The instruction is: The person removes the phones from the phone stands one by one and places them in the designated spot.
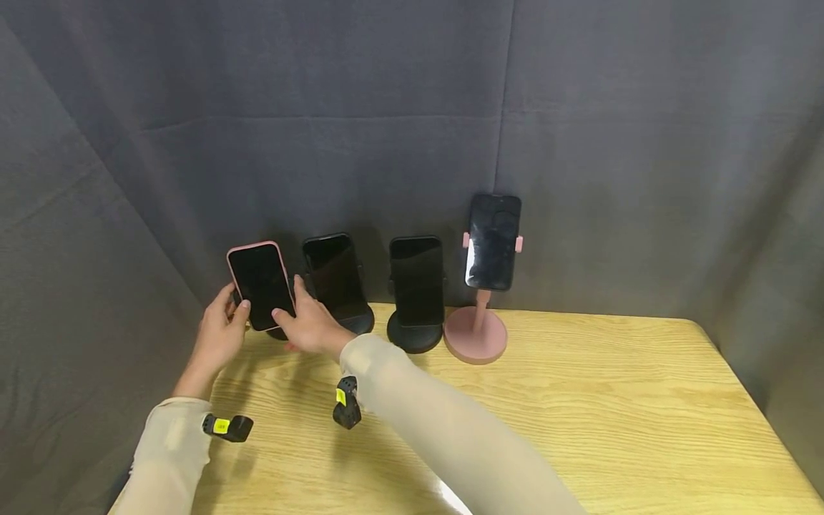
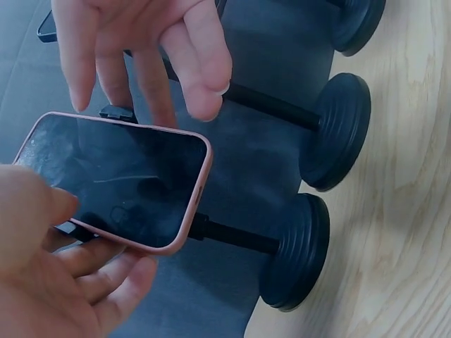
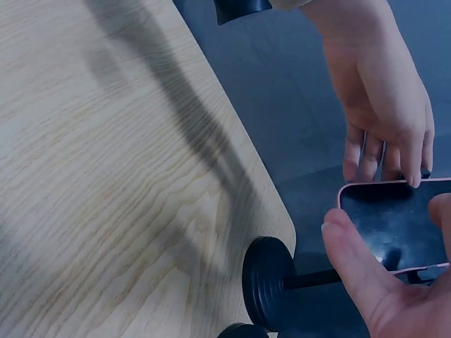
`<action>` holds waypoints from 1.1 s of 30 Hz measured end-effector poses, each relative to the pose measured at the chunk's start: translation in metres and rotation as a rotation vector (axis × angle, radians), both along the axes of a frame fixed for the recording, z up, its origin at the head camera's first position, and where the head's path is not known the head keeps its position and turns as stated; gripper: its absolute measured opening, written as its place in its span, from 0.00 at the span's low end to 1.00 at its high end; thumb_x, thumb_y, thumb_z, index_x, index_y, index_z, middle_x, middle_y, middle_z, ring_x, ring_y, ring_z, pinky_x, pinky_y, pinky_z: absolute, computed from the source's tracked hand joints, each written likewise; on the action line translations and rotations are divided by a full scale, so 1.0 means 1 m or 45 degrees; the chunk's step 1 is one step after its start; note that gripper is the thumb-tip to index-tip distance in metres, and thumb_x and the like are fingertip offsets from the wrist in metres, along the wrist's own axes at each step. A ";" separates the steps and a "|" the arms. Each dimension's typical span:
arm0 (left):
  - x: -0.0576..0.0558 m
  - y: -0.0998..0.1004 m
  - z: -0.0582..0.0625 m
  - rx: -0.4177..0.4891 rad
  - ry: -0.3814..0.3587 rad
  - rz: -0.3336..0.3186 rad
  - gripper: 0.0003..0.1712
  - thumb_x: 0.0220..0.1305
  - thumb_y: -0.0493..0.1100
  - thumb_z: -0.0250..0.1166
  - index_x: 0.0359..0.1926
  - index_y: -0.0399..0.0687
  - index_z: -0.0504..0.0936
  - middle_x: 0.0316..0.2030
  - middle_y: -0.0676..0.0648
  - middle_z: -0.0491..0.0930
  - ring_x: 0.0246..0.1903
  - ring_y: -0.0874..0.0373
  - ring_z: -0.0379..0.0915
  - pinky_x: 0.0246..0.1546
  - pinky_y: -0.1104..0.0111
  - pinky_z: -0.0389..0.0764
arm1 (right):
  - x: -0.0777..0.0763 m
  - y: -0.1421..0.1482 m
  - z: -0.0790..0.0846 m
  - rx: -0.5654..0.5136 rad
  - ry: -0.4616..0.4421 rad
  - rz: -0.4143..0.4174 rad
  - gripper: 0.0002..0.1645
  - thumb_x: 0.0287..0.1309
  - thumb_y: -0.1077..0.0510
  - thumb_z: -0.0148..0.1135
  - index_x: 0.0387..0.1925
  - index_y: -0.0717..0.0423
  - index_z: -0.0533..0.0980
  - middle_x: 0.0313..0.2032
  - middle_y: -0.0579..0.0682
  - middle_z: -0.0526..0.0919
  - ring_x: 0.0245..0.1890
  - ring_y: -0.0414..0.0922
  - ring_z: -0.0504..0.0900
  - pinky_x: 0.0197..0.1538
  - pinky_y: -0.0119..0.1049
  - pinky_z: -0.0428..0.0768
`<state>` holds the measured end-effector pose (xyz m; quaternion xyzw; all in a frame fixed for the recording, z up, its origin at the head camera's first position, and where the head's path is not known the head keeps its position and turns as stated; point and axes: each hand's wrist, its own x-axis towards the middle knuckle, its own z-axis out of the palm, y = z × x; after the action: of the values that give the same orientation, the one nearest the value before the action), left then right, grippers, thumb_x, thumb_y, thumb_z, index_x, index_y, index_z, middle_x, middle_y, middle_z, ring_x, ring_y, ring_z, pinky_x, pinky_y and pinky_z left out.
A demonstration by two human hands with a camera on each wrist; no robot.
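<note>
A phone in a pink case (image 1: 260, 285) sits between the clamp arms of a black phone stand (image 2: 296, 250), screen outward and slightly tilted in the head view. My left hand (image 1: 221, 335) holds its left edge, thumb at the front and fingers bent behind, around the clamp arm. At the opposite edge is my right hand (image 1: 311, 325), its fingers extended beside and behind the phone. In the left wrist view the thumb of the right hand (image 2: 144, 49) stands apart from the screen. The right wrist view shows the left hand (image 3: 384, 105) across the phone (image 3: 387, 222).
Two black stands bearing dark phones, one phone (image 1: 335, 275) and another phone (image 1: 417, 280), stand to the right. Beyond them, a pink stand (image 1: 476, 335) holds a taller-set phone (image 1: 493, 242). A grey curtain (image 1: 399, 107) hangs behind the wooden table (image 1: 605, 408).
</note>
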<state>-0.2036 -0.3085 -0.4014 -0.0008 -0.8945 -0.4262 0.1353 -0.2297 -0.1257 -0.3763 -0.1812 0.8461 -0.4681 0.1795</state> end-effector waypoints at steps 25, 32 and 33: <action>0.005 -0.003 -0.003 0.177 0.053 -0.006 0.28 0.80 0.38 0.46 0.74 0.28 0.57 0.62 0.23 0.71 0.35 0.85 0.67 0.34 0.85 0.76 | -0.001 -0.002 -0.012 -0.427 -0.067 -0.023 0.35 0.78 0.58 0.47 0.79 0.52 0.50 0.54 0.60 0.81 0.26 0.54 0.89 0.28 0.35 0.86; 0.015 -0.002 0.000 0.240 0.084 0.029 0.28 0.80 0.39 0.49 0.74 0.31 0.60 0.59 0.42 0.76 0.36 0.82 0.69 0.35 0.83 0.76 | 0.005 -0.001 -0.012 -0.490 -0.083 -0.011 0.34 0.78 0.57 0.48 0.79 0.50 0.51 0.65 0.56 0.76 0.25 0.51 0.89 0.30 0.36 0.87; 0.016 -0.002 0.000 0.243 0.095 0.033 0.28 0.80 0.39 0.49 0.74 0.31 0.61 0.56 0.49 0.77 0.35 0.81 0.69 0.35 0.83 0.76 | 0.006 -0.001 -0.011 -0.499 -0.084 -0.009 0.34 0.78 0.57 0.48 0.79 0.50 0.52 0.66 0.56 0.75 0.26 0.51 0.89 0.30 0.37 0.87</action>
<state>-0.1875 -0.3109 -0.4014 0.0080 -0.8440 -0.5074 0.1734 -0.2240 -0.1266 -0.3875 -0.1944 0.7331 -0.6300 0.1670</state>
